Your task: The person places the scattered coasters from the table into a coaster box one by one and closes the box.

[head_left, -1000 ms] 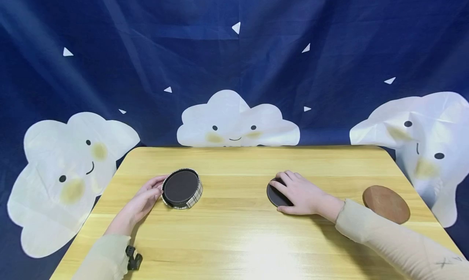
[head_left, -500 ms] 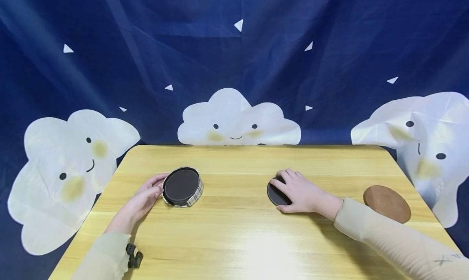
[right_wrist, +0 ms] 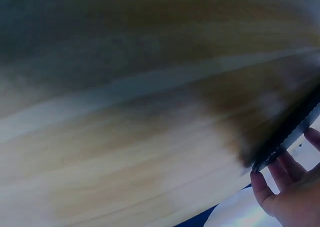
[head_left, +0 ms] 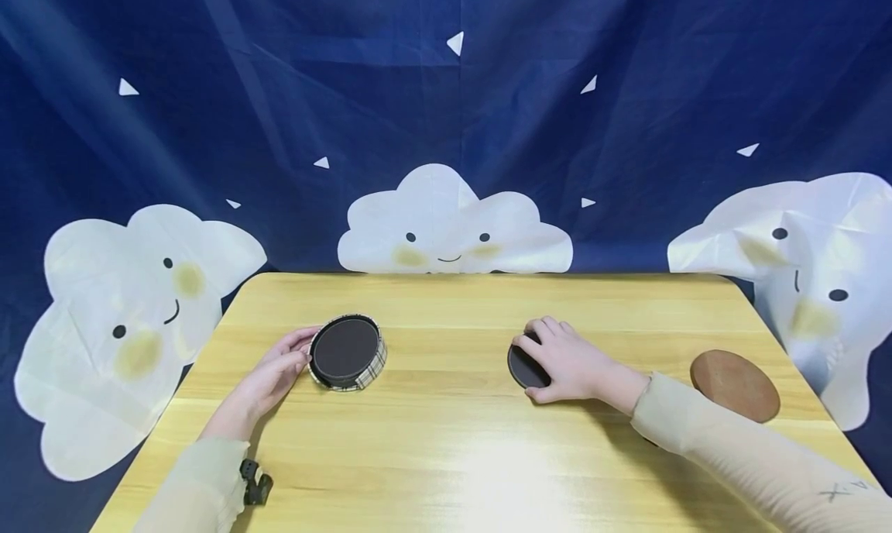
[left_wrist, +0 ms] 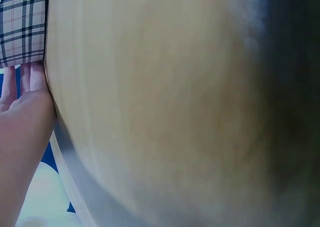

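Note:
A round coaster holder (head_left: pixel 372 372) with a plaid side wall and black coasters (head_left: pixel 344 350) in it sits on the left half of the table. My left hand (head_left: pixel 276 369) touches its left side; in the left wrist view the fingers reach straight toward the plaid wall (left_wrist: pixel 22 29). On the right, a loose black coaster (head_left: pixel 526 369) is partly covered by my right hand (head_left: pixel 567 362). Thumb and fingers grip its rim from above. The right wrist view catches the stitched edge of this black coaster (right_wrist: pixel 285 139) against the fingertips; whether it is off the table cannot be told.
A brown round disc (head_left: pixel 735 386) lies near the right edge of the wooden table (head_left: pixel 432 432), beyond my right forearm. Behind the table hangs a dark blue curtain (head_left: pixel 390 91) with white clouds. A small black clip-like device (head_left: pixel 255 483) sits at my left wrist.
My right fingers have curled slightly closer around the black coaster. The left hand and the holder stay in place, while the head view has shifted a little.

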`<act>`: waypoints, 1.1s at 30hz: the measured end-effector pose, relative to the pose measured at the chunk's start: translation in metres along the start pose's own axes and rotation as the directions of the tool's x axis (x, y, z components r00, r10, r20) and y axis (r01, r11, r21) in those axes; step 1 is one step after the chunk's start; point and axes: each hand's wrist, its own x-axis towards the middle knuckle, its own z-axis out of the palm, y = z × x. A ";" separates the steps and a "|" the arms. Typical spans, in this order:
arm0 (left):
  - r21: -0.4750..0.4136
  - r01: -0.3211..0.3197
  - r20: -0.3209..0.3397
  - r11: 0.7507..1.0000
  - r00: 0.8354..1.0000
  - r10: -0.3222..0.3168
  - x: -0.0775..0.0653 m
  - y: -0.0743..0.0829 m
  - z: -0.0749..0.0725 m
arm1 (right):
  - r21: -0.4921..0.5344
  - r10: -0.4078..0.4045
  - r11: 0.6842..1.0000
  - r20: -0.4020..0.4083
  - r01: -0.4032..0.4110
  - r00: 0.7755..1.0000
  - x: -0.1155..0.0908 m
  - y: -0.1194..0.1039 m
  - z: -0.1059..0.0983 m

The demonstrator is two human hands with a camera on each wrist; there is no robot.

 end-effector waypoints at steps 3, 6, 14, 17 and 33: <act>0.003 0.001 -0.001 1.000 1.000 -0.001 0.000 0.001 0.001 | -0.010 0.011 1.000 0.017 -0.011 1.000 0.002 -0.001 -0.002; 0.004 0.001 0.001 1.000 1.000 -0.001 0.001 0.000 0.001 | -0.018 0.016 1.000 0.030 -0.016 0.999 0.005 -0.002 -0.002; 0.008 0.005 0.006 1.000 1.000 -0.005 0.000 0.001 0.000 | -0.022 -0.015 1.000 0.031 0.015 0.999 0.015 -0.006 -0.006; 0.009 0.006 0.002 1.000 1.000 -0.006 0.000 0.002 0.001 | -0.018 -0.021 1.000 0.035 0.022 0.999 0.022 -0.011 -0.011; 0.012 0.003 -0.007 1.000 1.000 -0.003 0.000 0.001 0.000 | -0.065 -0.108 0.992 -0.012 0.107 0.994 0.070 -0.039 -0.019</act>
